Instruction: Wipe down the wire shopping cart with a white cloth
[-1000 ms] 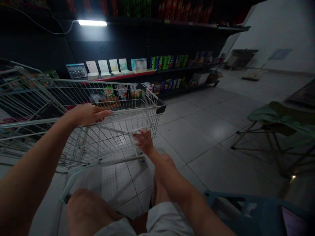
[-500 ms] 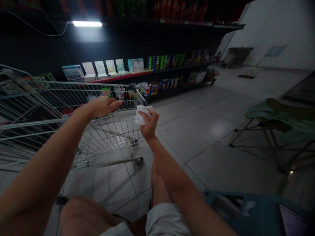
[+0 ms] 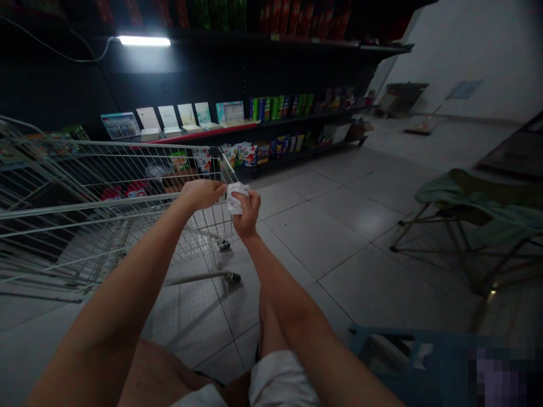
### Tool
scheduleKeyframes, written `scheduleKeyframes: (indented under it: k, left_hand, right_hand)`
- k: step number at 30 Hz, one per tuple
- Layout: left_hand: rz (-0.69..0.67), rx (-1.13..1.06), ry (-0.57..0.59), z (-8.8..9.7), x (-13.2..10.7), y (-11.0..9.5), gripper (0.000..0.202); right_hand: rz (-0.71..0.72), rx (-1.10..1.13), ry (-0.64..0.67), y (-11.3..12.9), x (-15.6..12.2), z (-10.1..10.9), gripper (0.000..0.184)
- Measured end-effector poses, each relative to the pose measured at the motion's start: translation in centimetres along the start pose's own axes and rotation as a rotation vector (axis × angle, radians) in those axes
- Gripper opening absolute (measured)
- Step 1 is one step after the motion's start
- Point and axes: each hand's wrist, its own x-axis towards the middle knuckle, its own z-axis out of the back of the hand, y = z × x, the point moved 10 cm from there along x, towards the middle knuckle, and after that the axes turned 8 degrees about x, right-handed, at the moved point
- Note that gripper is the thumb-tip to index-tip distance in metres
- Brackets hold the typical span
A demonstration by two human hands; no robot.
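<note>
My right hand point(image 3: 248, 212) is closed around a crumpled white tissue point(image 3: 236, 198), beside the end corner of a wire shopping cart point(image 3: 127, 206). Just left of the tissue, my left hand point(image 3: 202, 194) lies over the cart's near top rail, back of the hand up. Its thumb points at the tissue, almost meeting it. The other fingers curl down, mostly out of sight, so whether they grip the rail or something else does not show. Inside or behind the wire mesh appear red packs point(image 3: 138, 188) and a clear plastic bag point(image 3: 159, 171).
Behind the cart runs a dark shelf with upright boxes point(image 3: 148, 120), green and blue cans point(image 3: 275, 107) and snack bags point(image 3: 248, 154). A lit tube lamp point(image 3: 144, 41) hangs above. Right stands a folding chair point(image 3: 462, 198); a blue plastic stool point(image 3: 441, 362) is close by my right arm.
My left hand has moved right and slightly down, from above the cart to beside the tissue, its fingers more curled. The right hand with the tissue has shifted slightly left.
</note>
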Motion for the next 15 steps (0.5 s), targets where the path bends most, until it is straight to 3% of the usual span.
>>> scheduleKeyframes:
  k: [4,9,12,15]
  left_hand:
    - [0.005,0.010,-0.013,0.0,-1.3,0.5,0.064]
    - [0.017,0.023,-0.016,-0.1,-3.3,1.6,0.057]
    - [0.025,0.018,0.007,-0.2,-4.8,2.3,0.055]
    - [0.042,0.004,0.049,-0.3,-6.3,3.2,0.059]
  right_hand:
    - [-0.015,-0.014,0.085,-1.1,-5.8,-3.1,0.022]
    - [-0.037,0.049,0.306,-0.9,-10.2,-4.1,0.023]
    - [-0.101,0.127,0.406,-1.7,-12.0,-3.4,0.029]
    - [-0.228,0.167,0.314,-3.1,-12.7,-1.2,0.030]
